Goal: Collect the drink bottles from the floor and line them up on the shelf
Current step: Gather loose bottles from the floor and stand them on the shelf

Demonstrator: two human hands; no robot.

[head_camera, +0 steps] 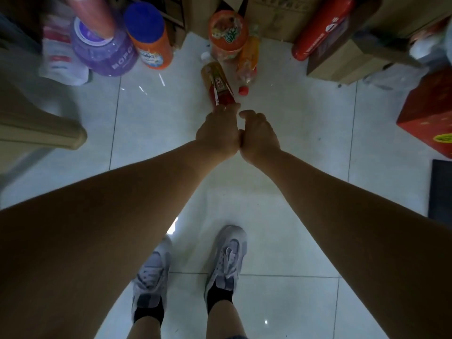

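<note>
Clear plastic bottle of amber-red drink (218,84) lies on pale tiled floor (293,123), dead ahead of hands. Long axis runs away from person: white cap far, base near. Left hand (217,133) nearer, straight fingers touching base, not yet wrapped. Right hand (259,137) alongside, loosely curled, empty. Next move likely needs left fingers round body.

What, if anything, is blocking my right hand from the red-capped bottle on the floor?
Nothing visible. Only bare floor lies between the right hand and the red-capped bottle, whose cap points toward it. The left hand is at the near end of the white-capped bottle alongside.
</note>
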